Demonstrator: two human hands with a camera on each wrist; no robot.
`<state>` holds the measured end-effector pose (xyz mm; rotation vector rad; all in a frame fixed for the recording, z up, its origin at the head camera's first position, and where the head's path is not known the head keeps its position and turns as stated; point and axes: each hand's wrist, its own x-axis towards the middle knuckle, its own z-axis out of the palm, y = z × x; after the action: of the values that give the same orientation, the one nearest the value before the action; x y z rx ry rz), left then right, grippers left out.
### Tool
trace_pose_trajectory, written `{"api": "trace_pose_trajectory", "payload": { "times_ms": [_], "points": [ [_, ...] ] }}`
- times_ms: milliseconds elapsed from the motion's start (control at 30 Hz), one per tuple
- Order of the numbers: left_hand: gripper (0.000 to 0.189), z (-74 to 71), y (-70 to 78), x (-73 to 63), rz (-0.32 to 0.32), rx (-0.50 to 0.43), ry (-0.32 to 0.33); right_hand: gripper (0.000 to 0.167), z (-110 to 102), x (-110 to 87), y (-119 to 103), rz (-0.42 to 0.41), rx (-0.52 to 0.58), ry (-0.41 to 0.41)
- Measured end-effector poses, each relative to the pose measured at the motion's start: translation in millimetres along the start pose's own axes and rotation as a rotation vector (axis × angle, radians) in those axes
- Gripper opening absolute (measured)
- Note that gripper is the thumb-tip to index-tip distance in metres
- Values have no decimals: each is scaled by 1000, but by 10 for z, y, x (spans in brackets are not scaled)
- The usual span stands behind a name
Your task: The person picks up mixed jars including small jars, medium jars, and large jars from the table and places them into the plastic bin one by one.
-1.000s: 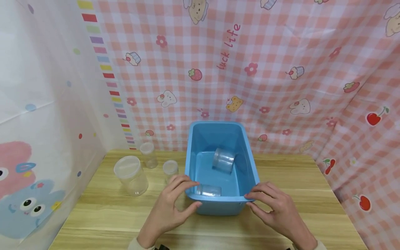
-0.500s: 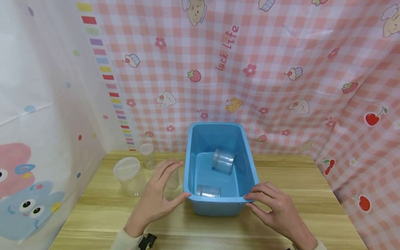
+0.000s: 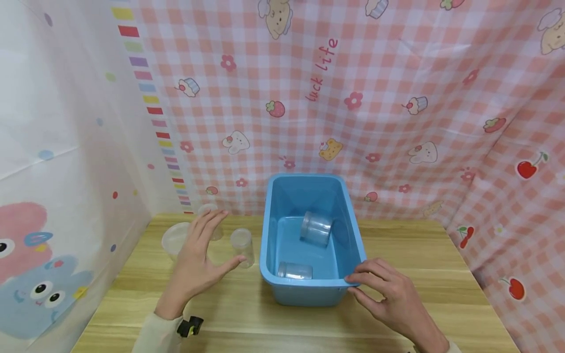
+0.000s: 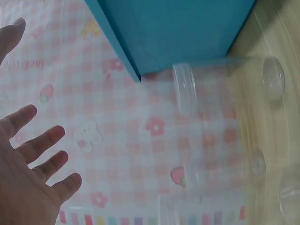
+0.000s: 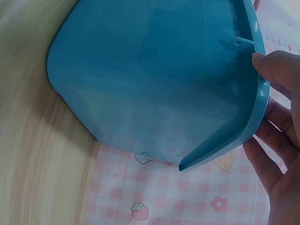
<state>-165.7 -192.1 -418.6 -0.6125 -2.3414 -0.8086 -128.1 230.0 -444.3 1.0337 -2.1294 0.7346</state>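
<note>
Currently, the left hand (image 3: 193, 269) hovers, fingers spread, a slim lidded jar (image 3: 243, 247) at its two o'clock and a wide lidded jar (image 3: 174, 239) at its eleven. The right hand (image 3: 389, 295) pinches the blue bin (image 3: 309, 294) by its five-o'clock rim; inside, a squat jar (image 3: 316, 228) lies at one and a small jar (image 3: 295, 270) at seven.

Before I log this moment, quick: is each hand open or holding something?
Left hand: open, holding nothing.
Right hand: holding the blue bin by its rim.

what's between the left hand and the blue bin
A small clear lidded jar stands upright between the left hand and the blue bin, as the head view shows.
</note>
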Motion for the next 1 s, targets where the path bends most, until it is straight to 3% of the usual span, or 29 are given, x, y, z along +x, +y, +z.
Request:
{"api": "trace_pose_trajectory", "payload": {
  "times_ms": [267, 433, 533, 667, 767, 1000],
  "points": [
    [105, -115, -184, 0, -105, 4, 25, 29, -1, -8, -2, 2, -3, 0],
    [105, -185, -319, -9, -179, -49, 38, 27, 3, -2, -1, 2, 4, 0],
    [105, -212, -400, -32, -231, -47, 47, 27, 1, -2, -3, 7, 4, -3],
    [106, -235, -506, -55, -277, -28, 62, 15, 2, -2, -5, 13, 3, 2],
    [106, -250, -582, -77, -315, -30, 61, 19, 5, -6, -9, 20, 2, 6],
    [111, -306, -734, -184, -503, -72, 10, 14, 9, -16, -6, 31, 9, 2]
  ]
}}
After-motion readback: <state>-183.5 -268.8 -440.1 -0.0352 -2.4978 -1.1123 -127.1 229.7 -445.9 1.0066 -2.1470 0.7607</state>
